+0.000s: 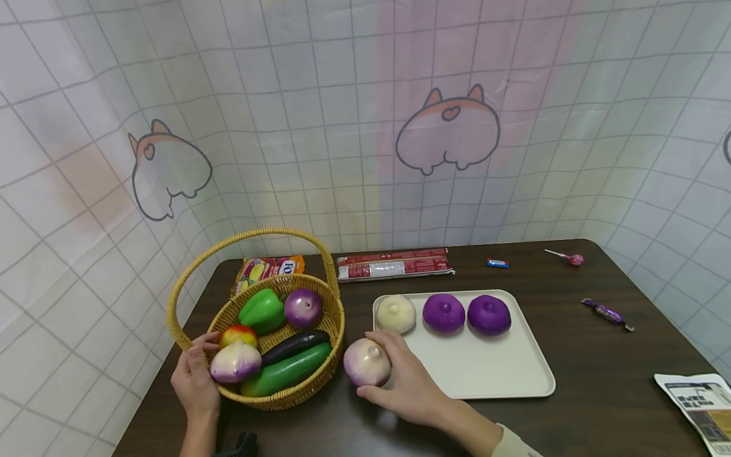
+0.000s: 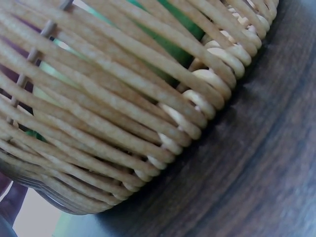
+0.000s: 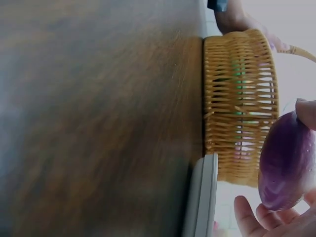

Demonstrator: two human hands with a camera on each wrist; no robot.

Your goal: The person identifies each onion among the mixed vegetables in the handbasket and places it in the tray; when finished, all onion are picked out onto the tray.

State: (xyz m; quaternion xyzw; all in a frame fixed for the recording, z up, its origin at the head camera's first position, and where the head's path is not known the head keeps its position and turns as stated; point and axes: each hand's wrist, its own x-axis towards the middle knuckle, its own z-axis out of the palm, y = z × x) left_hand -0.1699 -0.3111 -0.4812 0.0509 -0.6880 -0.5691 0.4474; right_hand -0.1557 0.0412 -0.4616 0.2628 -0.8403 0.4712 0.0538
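My right hand (image 1: 402,384) holds a round white-and-purple vegetable (image 1: 367,362), like a turnip or an onion, just above the table between basket and tray. Its glossy purple side faces the right wrist view. With my left hand (image 1: 197,376) I grip the left rim of a wicker basket (image 1: 297,397), near the foot of its handle. Inside lie a green bell pepper (image 1: 263,311), a round purple vegetable (image 1: 304,308), a dark eggplant (image 1: 294,346), a cucumber (image 1: 288,369), a red-yellow fruit (image 1: 238,335) and another white-and-purple vegetable (image 1: 236,362). The left wrist view shows mostly basket weave (image 2: 113,98).
A cream tray (image 1: 480,374) bears a whitish round item (image 1: 396,313) and two purple ones (image 1: 443,313). Behind are an orange snack bag (image 1: 263,271) and a long red packet (image 1: 394,264). Wrapped candies (image 1: 608,313), a lollipop (image 1: 575,259) and a printed sheet (image 1: 697,403) lie right.
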